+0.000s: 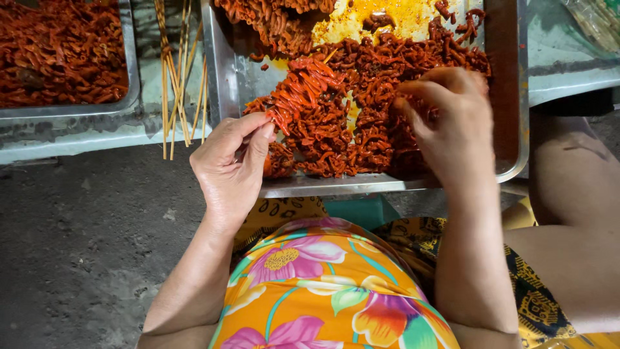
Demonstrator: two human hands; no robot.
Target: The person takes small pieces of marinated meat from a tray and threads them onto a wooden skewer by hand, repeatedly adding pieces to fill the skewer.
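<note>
My left hand (pixel 231 165) pinches the lower end of a skewer threaded with red sauced meat strips (pixel 301 90), which slants up over the metal tray (pixel 223 77). The tray holds a heap of loose red marinated strips (pixel 381 77) and orange oily sauce at the back. My right hand (pixel 452 119) is over the right part of the heap, fingers curled together and touching the loose strips; whether it holds one is hidden by the fingers.
A second metal tray (pixel 132 64) of the same red strips sits at the far left. Several bare bamboo skewers (pixel 181 71) lie between the two trays. Dark ground lies below at left; my flowered orange clothing fills the bottom.
</note>
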